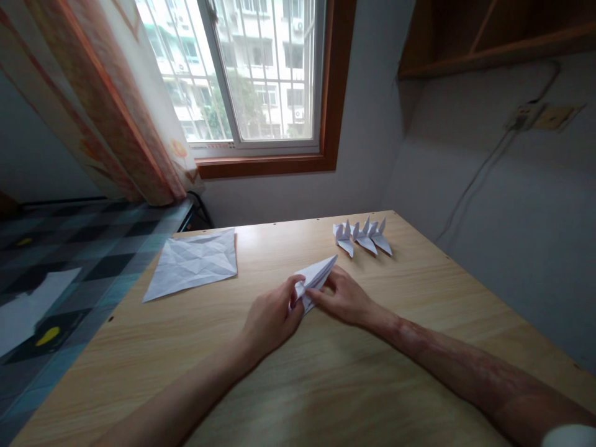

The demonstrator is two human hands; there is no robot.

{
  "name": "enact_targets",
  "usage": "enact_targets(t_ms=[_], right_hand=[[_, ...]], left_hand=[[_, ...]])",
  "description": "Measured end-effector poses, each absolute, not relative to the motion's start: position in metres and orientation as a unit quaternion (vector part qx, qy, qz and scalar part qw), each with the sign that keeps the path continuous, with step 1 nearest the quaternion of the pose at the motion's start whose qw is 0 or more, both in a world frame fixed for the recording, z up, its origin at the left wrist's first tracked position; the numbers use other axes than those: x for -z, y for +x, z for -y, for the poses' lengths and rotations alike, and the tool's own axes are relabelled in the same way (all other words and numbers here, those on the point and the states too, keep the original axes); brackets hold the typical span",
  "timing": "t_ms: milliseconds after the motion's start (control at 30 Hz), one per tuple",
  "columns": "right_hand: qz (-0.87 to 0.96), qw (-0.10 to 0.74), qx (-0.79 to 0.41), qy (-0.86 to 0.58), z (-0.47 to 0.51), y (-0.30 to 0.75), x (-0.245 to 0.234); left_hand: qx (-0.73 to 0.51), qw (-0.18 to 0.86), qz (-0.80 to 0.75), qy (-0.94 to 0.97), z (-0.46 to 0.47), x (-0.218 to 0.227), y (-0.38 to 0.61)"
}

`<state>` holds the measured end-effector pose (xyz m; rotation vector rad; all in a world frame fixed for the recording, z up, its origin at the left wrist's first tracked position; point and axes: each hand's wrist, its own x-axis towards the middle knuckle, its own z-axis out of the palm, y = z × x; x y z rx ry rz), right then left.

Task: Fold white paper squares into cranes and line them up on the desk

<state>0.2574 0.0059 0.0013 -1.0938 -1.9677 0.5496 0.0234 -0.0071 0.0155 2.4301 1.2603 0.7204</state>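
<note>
Between both hands is a piece of folded white paper (pixel 318 273), its narrow point aimed up and to the right. My left hand (pixel 278 309) pinches its lower left part, thumb and fingers closed on the folds. On the other side my right hand (pixel 343 295) grips the same paper, thumb on the near face and the other fingers partly hidden behind it. Farther back on the right stand several small folded paper figures (pixel 364 238) in a row, with upright points. A creased flat sheet of white paper (pixel 198 264) lies on the left of the table.
The wooden table (pixel 279 397) reaches toward the wall under a barred window (pixel 274 74). Left of it is a checked bed cover (pixel 88 233) with white paper sheets (pixel 40 301) on it. A cable (pixel 475 180) hangs from a wall socket at right, below a wooden shelf (pixel 503 53).
</note>
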Motion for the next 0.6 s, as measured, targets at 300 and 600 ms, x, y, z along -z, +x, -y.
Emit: enact_targets(t_ms=[300,600], right_hand=[[0.792,0.396,-0.198,-0.42,-0.01,0.256,0.001],[0.769,0.43,-0.239,-0.409,-0.013,0.257,0.009]], left_hand=[[-0.259,0.125,-0.431,0.855,0.008,-0.017,0.023],[-0.313,0.113,-0.431,0.839,0.009,-0.013,0.021]])
